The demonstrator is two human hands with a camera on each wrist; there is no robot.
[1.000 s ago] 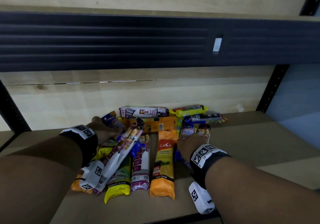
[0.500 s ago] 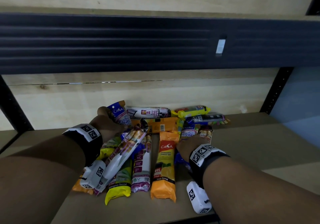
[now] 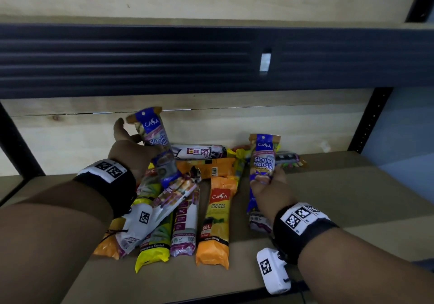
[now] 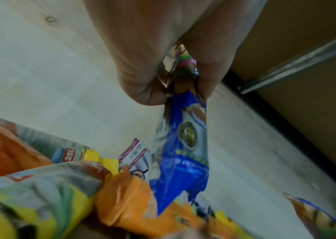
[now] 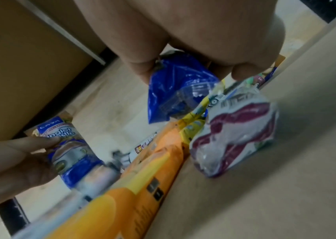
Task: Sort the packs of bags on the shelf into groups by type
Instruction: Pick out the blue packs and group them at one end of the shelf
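Now the left hand [image 3: 131, 153] holds up a blue Singlet Handle pack [image 3: 156, 144]. Its grip pinches the pack near the middle, and the pack stands almost upright above the pile, leaning a little to the left. In the left wrist view the fingers [image 4: 142, 80] squeeze the crinkled pack from both sides.

The right hand [image 3: 267, 191] holds a second blue Singlet Handle pack [image 3: 264, 160]. Its grip is curled round the lower half, with the top pointing up, to the right of the pile.

The other packs lie on the shelf [image 3: 340, 198] between the two arms. An orange pack [image 3: 217, 219] lies in the middle. A yellow pack [image 3: 152, 247] and a purple and white pack [image 3: 184, 228] lie just beside it on the left. A white drawstring pack [image 3: 199, 151] lies at the back, near the wooden wall [image 3: 281, 120].
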